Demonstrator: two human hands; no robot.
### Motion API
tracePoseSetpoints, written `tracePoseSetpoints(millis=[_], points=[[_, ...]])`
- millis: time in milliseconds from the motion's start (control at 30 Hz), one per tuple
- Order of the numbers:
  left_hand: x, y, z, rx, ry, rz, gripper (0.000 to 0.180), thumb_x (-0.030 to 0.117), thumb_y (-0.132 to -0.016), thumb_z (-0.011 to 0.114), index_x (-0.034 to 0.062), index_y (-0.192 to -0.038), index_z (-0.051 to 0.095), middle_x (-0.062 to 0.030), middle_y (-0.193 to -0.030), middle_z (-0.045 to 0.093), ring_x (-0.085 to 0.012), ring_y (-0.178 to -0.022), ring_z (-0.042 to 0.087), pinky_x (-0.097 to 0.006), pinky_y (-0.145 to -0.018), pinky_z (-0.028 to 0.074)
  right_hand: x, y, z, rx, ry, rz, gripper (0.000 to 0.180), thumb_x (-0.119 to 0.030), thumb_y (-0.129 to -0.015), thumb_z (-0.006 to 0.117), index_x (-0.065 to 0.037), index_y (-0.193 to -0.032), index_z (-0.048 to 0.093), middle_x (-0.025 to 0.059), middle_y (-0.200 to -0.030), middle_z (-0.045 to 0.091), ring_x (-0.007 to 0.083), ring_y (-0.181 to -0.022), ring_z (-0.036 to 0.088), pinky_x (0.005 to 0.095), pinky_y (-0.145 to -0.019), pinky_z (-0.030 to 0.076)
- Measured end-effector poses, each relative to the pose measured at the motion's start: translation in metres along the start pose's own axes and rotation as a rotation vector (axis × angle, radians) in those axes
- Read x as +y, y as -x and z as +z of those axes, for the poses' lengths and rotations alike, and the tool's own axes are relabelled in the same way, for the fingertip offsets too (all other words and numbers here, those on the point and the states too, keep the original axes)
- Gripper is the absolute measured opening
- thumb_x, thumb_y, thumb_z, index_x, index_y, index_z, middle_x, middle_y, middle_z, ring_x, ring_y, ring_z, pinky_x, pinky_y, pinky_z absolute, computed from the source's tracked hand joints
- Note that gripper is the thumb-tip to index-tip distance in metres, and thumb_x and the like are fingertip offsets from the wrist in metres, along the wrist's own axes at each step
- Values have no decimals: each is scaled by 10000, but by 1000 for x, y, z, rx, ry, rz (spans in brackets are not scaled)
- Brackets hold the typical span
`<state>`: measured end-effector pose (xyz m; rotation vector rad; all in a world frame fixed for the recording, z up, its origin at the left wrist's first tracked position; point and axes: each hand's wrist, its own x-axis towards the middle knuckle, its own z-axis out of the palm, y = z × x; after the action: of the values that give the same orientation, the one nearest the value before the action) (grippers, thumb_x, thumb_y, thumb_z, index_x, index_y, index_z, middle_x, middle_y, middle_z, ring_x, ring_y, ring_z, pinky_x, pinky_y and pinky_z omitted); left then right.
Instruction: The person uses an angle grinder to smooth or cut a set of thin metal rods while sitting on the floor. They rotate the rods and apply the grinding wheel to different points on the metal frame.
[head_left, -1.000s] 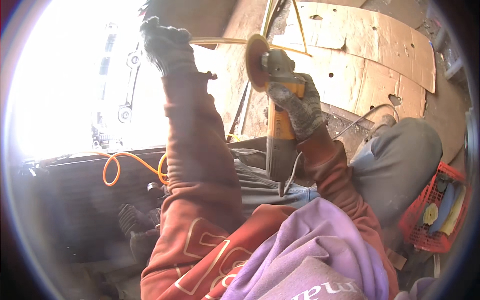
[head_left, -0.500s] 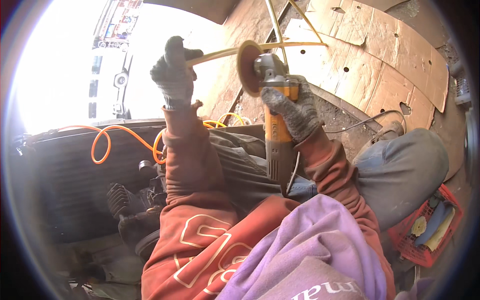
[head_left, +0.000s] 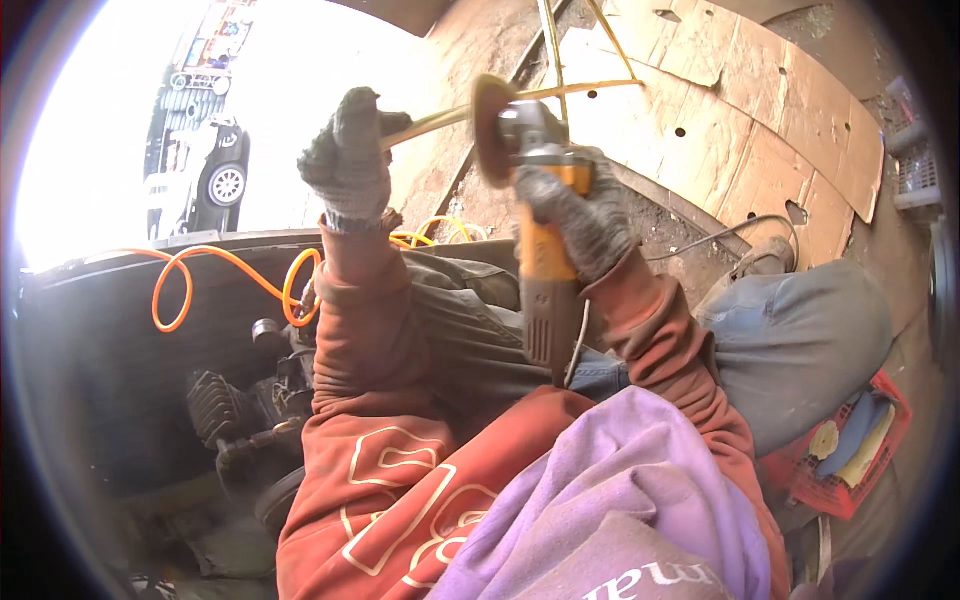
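Note:
My gloved left hand (head_left: 347, 160) is closed round the near end of a thin gold-coloured metal frame (head_left: 432, 124), whose bars stretch away to the upper right. In my gloved right hand (head_left: 585, 215) is a yellow and grey angle grinder (head_left: 545, 275), gripped by its body just behind the head, with its rear end toward my lap. The grinder's brown round disc (head_left: 492, 130) stands on edge against the frame's bar, or just in front of it; I cannot tell whether they touch. The disc hides a short stretch of the bar.
Flattened cardboard (head_left: 720, 130) covers ground at the far right. An orange coiled hose (head_left: 172, 290) runs at left, above a dark compressor-like machine (head_left: 245, 405). A red crate (head_left: 845, 490) holding pads sits at lower right. A grey cord (head_left: 700, 240) trails near my foot. Outside stands a car (head_left: 222, 180).
My left hand has dipped slightly, and the grinder has shifted a little left with my right hand. Both grips stay the same. A dark car now shows outside, where a white vehicle was.

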<state>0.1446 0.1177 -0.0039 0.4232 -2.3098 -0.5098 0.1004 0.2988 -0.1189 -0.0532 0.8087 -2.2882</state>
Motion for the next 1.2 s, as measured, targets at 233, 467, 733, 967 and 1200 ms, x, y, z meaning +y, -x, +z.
tracePoseSetpoints(millis=[233, 467, 733, 967, 1200], points=[[5, 11, -9, -12, 6, 80, 378, 345, -961, 510, 53, -798, 686, -58, -625, 678, -103, -476, 584, -252, -439, 447, -17, 3, 1, 5, 4, 79, 324, -145, -770, 756, -61, -1026, 575, 93, -897, 643, 182, -708, 648, 303, -595, 582], [-13, 3, -12, 1, -132, 218, 486, 392, -957, 504, 20, -708, 691, -41, -572, 638, -110, -463, 564, -242, -437, 426, -10, 4, -3, -36, -43, 79, 372, -132, -754, 772, -65, -1042, 546, 92, -898, 639, 174, -710, 642, 303, -598, 576], [-1, 1, 1, 78, 91, 149, 481, 404, -936, 541, 6, -700, 673, -84, -563, 632, -131, -420, 539, -267, -413, 426, -16, -11, -22, -28, -45, 105, 333, -165, -774, 753, -65, -1029, 565, 76, -864, 636, 152, -716, 634, 282, -610, 560], [22, -3, -6, 63, 42, -215, 554, 495, -906, 535, 13, -685, 697, -86, -627, 676, -151, -484, 558, -311, -532, 462, -3, 8, 15, -93, -52, 32, 459, -162, -734, 803, -108, -1065, 490, 40, -923, 606, 135, -827, 599, 292, -700, 521], [37, -3, 11, 98, -8, -209, 509, 429, -945, 503, 31, -703, 710, -53, -564, 654, -105, -402, 504, -281, -447, 418, -10, -16, -25, 69, -113, 55, 413, -93, -722, 807, -80, -1025, 527, 82, -946, 639, 120, -783, 612, 277, -679, 543]])
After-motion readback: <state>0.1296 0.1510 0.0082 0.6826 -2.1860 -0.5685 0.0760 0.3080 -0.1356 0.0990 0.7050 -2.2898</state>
